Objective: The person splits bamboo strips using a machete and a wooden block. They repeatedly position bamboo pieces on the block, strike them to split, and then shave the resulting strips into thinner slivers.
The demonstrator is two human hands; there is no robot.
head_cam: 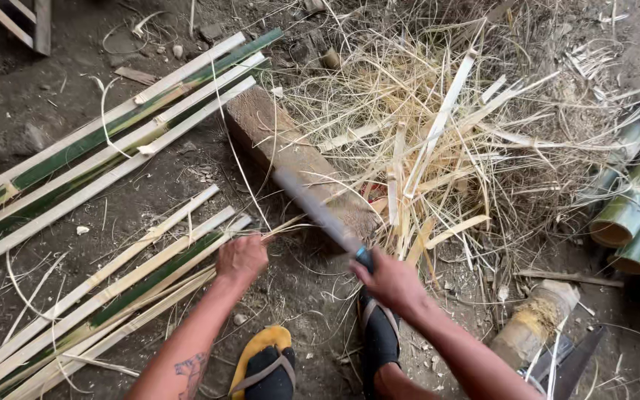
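We grip a thin bamboo strip (pixel 279 231) in our left hand (pixel 241 258) | right hand (pixel 392 282) clenches a long knife (pixel 318 213) over the wooden block (pixel 296 159)

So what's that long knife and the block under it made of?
The long grey blade looks like dull metal, blurred, with a blue, maybe plastic, handle in the right hand. The brown rectangular block seems rough wood, grainy and chipped.

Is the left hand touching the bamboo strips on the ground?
Touching. The head view shows the left hand closed around the near ends of the bamboo strips, with no gap visible between them.
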